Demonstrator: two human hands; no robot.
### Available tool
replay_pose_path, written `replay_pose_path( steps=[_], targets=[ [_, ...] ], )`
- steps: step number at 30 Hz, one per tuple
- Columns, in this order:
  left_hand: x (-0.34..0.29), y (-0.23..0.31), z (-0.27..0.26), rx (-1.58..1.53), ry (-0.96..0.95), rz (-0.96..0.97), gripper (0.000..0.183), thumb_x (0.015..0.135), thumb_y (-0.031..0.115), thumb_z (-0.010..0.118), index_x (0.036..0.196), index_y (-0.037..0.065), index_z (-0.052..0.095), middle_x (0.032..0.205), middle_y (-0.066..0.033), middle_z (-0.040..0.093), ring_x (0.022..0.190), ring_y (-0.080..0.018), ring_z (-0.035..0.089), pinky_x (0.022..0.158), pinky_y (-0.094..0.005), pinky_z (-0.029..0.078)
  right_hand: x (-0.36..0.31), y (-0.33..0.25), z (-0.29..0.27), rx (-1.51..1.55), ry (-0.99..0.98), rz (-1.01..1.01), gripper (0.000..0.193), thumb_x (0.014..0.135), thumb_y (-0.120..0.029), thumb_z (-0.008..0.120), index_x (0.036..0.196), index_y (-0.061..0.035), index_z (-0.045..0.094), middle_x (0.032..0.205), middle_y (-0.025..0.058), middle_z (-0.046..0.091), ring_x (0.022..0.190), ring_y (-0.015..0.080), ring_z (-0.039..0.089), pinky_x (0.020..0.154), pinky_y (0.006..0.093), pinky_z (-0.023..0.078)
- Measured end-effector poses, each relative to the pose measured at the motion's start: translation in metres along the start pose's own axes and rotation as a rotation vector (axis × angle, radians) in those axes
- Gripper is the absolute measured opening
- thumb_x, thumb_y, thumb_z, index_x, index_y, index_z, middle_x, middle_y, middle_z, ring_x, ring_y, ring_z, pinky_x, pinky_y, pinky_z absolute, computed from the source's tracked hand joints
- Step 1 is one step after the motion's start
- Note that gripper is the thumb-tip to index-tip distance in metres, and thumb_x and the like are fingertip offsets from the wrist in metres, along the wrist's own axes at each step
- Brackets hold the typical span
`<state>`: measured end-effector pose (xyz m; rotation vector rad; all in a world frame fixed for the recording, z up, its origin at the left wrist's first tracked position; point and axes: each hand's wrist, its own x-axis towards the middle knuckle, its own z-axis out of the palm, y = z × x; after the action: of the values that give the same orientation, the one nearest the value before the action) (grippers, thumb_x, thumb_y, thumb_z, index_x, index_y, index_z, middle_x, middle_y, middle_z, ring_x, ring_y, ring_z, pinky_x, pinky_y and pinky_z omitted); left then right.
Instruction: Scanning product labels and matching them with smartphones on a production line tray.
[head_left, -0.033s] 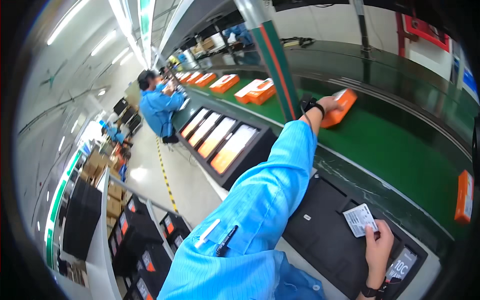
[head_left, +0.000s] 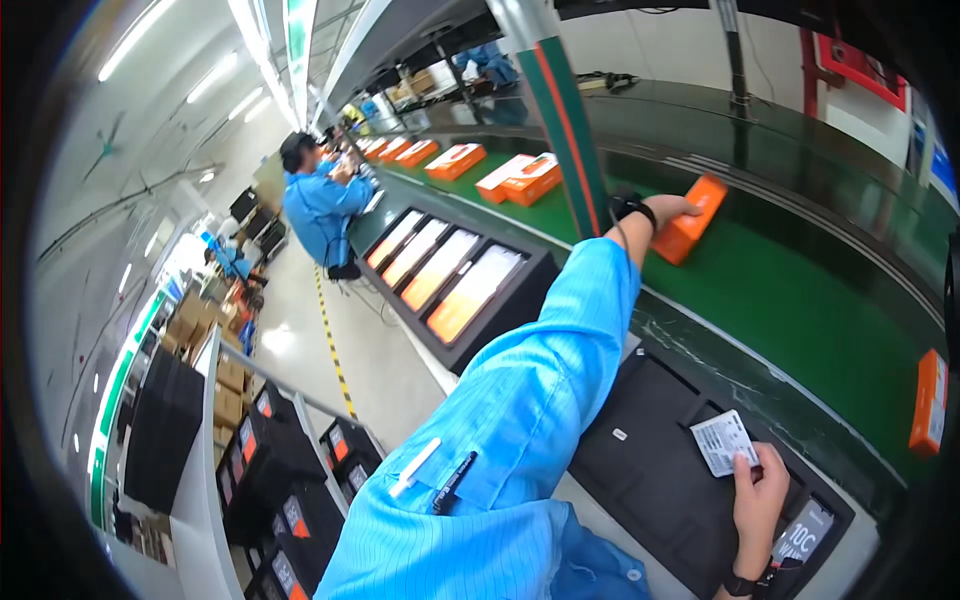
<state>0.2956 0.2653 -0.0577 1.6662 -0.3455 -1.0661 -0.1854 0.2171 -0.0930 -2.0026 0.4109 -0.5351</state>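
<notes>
My left hand point(head_left: 672, 209) reaches out over the green conveyor belt point(head_left: 790, 320), its fingers closed on the edge of a small orange box point(head_left: 692, 222) that stands tilted there. My right hand point(head_left: 763, 500) pinches a white printed label sheet point(head_left: 722, 443) between thumb and fingers. Beneath that sheet lies a black foam tray point(head_left: 640, 480) with shallow recesses. A small whitish piece point(head_left: 620, 434) rests on the tray, and a grey printed phone-shaped item point(head_left: 803, 530) sits in its slot beside my right wrist.
Several orange-and-white boxes point(head_left: 530, 182) line the belt, with another orange box point(head_left: 930, 400) far right. A green post point(head_left: 567, 130) rises beside my left forearm. A black tray of phones point(head_left: 475, 295) stands left. A co-worker point(head_left: 322, 210) sits beyond; a rack point(head_left: 215, 400) holds more trays.
The orange box in my left hand has turned slightly, and the hand has shifted a little to the right. My right hand and the label sheet have barely moved.
</notes>
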Motion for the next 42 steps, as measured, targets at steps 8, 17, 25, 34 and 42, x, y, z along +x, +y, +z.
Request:
replay_pose_path(
  steps=[8, 17, 25, 34, 42],
  targets=[
    [0.026, -0.037, 0.094, 0.31, 0.767, 0.556, 0.034, 0.087, 0.023, 0.053, 0.115, 0.005, 0.058, 0.1, -0.0222, 0.064, 0.097, -0.0388, 0.06, 0.085, -0.0421, 0.048, 0.013, 0.026, -0.001, 0.004, 0.098, 0.138, 0.01, 0.084, -0.006, 0.06, 0.088, 0.0032, 0.059, 0.079, 0.0049, 0.057, 0.064, 0.009, 0.05, 0.056, 0.0235, 0.038],
    [0.018, -0.098, 0.024, 0.183, 0.945, 0.593, 0.025, 0.074, 0.024, 0.067, 0.087, 0.004, 0.061, 0.089, -0.019, 0.065, 0.085, -0.0376, 0.063, 0.074, -0.0439, 0.051, 0.022, 0.006, 0.003, -0.28, 0.081, 0.192, 0.035, 0.087, -0.016, 0.065, 0.111, 0.0092, 0.058, 0.105, 0.0234, 0.063, 0.095, 0.0296, 0.059, 0.088, 0.0389, 0.045],
    [0.045, -0.121, 0.101, 0.058, 0.882, 0.791, 0.047, 0.07, 0.007, 0.064, 0.115, 0.0, 0.055, 0.113, -0.0234, 0.058, 0.109, -0.0381, 0.053, 0.096, -0.0436, 0.041, 0.02, -0.007, -0.024, -0.081, 0.218, -0.003, 0.048, 0.092, -0.019, 0.059, 0.129, 0.0079, 0.046, 0.111, 0.0224, 0.059, 0.086, 0.0265, 0.059, 0.076, 0.0385, 0.05],
    [0.023, -0.114, 0.042, -0.022, 0.681, 0.774, 0.027, 0.088, 0.021, 0.052, 0.1, 0.001, 0.066, 0.094, -0.0178, 0.068, 0.088, -0.0311, 0.065, 0.078, -0.0376, 0.05, 0.208, -0.023, -0.016, -0.009, 0.08, 0.034, 0.041, 0.091, -0.015, 0.056, 0.129, 0.0001, 0.05, 0.103, 0.0016, 0.061, 0.081, 0.0045, 0.053, 0.065, 0.0181, 0.04],
    [0.026, -0.101, 0.076, -0.124, 0.466, 0.69, 0.033, 0.089, 0.022, 0.052, 0.109, -0.001, 0.063, 0.093, -0.0154, 0.068, 0.087, -0.0279, 0.065, 0.079, -0.0355, 0.049, 0.317, 0.045, 0.041, -0.187, -0.018, -0.087, 0.036, 0.085, -0.015, 0.063, 0.12, -0.0059, 0.059, 0.088, 0.0033, 0.065, 0.082, 0.0127, 0.061, 0.073, 0.027, 0.048]
  ],
)
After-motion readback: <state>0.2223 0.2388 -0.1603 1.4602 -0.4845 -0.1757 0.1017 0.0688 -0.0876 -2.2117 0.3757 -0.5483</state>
